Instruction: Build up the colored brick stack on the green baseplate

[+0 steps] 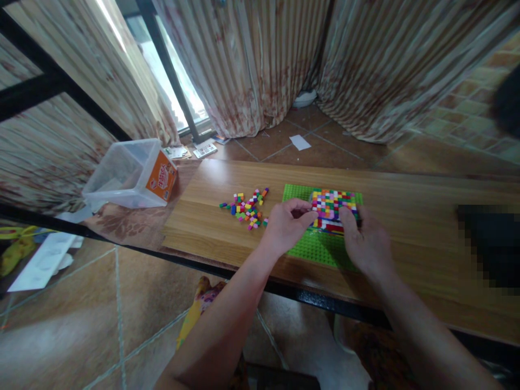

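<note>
Holding the right end of a multicoloured brick block (331,203) on a green baseplate (312,249) with the right hand (368,244); at its left end with the left hand (286,225), narrow at the fingertips; cannot tell whether pinching anything. Facing loose bricks (244,208) leftward on the wooden table (215,233) and, beyond, patterned curtains (244,65).

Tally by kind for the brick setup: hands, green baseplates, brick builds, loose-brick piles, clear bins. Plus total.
Hands: 2 (left hand, right hand)
Green baseplate: 1
Brick build: 1
Loose-brick pile: 1 (single bricks too small to count)
Clear bin: 1
Total: 6
</note>
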A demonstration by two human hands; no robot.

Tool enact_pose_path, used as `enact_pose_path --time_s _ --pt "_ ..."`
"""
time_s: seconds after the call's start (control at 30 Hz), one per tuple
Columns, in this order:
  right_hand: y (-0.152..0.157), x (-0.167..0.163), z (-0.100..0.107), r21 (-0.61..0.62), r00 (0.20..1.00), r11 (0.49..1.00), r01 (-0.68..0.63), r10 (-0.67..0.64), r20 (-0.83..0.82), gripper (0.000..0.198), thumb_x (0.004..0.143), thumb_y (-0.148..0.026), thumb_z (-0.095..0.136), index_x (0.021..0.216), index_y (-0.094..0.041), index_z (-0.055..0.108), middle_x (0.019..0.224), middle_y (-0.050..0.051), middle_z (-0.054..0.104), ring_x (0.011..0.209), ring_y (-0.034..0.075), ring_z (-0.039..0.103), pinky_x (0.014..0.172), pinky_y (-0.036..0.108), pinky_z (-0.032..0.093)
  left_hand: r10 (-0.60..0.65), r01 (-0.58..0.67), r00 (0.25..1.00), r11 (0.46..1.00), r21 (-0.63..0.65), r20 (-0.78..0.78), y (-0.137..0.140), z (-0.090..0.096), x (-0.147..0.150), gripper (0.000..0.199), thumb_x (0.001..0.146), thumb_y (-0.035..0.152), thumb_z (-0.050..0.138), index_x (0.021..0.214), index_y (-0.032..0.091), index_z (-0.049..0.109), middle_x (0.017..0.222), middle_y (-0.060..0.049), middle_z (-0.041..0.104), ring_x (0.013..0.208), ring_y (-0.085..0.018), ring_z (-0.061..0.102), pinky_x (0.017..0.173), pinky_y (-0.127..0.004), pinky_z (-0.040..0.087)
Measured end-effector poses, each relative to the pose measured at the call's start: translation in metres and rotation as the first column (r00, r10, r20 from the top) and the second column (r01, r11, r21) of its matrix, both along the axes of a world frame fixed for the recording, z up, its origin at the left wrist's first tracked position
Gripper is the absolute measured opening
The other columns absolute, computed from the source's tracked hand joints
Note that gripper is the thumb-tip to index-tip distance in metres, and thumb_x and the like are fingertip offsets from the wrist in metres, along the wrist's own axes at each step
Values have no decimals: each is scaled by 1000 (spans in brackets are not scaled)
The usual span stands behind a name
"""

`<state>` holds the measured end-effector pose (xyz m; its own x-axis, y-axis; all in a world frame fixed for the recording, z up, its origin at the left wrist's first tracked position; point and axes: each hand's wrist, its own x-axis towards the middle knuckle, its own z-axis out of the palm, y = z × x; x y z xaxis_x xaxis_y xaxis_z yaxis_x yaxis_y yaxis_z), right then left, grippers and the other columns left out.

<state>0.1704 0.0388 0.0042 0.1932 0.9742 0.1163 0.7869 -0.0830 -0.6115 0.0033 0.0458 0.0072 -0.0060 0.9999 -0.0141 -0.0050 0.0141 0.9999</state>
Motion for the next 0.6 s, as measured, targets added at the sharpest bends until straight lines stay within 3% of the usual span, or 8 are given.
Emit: enact_pose_path --time_s 0.6 --pt "1 0 -3 9 1000 1000 5 -5 30 65 94 -67 29 113 -16 65 104 19 69 95 32 64 81 46 48 -18 20 998 999 33 -61 -1 0 -2 7 80 18 70 85 14 70 76 -2 70 66 -10 60 63 -22 47"
